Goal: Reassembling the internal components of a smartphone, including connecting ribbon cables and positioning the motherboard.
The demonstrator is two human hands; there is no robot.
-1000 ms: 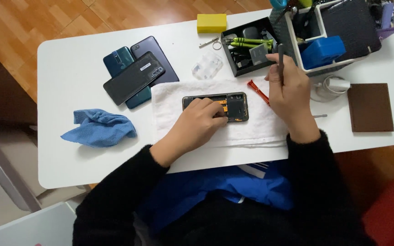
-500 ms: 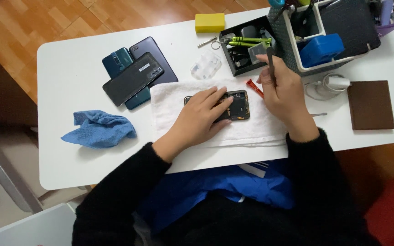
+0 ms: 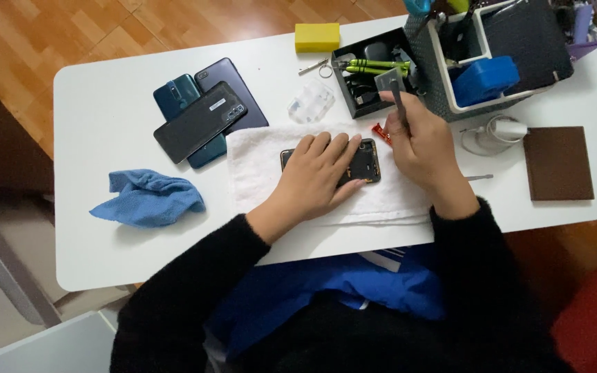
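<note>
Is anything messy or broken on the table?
The phone under the left hand has its back off, insides showing. Three phones lie stacked crookedly, and the blue cloth is crumpled. The right hand holds a thin tool. Nothing looks spilled.

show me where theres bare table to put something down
Bare table lies left of the stacked phones, in front of the blue cloth, and between the yellow sponge and phones. It is crowded around the tool tray and organizer.
</note>
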